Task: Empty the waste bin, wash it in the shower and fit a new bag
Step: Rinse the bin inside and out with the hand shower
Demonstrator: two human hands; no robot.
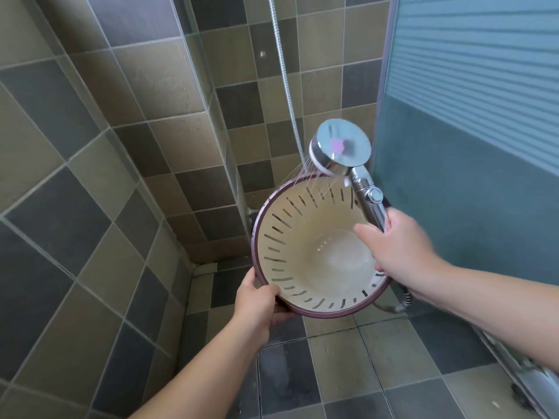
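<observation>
The waste bin (305,252) is a cream plastic basket with slotted walls and a dark purple rim. It is tilted so its open mouth faces me, held above the shower floor. My left hand (261,303) grips its lower left rim. My right hand (399,243) holds the chrome handle of the shower head (340,145). Thin jets of water spray from the shower head onto the bin's upper rim and inner wall. The bin is empty inside, with a wet, shiny bottom.
Brown and grey tiled walls (121,146) close in on the left and behind. A frosted glass shower door (469,116) stands on the right, with its metal track (514,367) at the floor. The chrome hose (286,83) hangs down the back wall. The floor tiles (332,367) are wet.
</observation>
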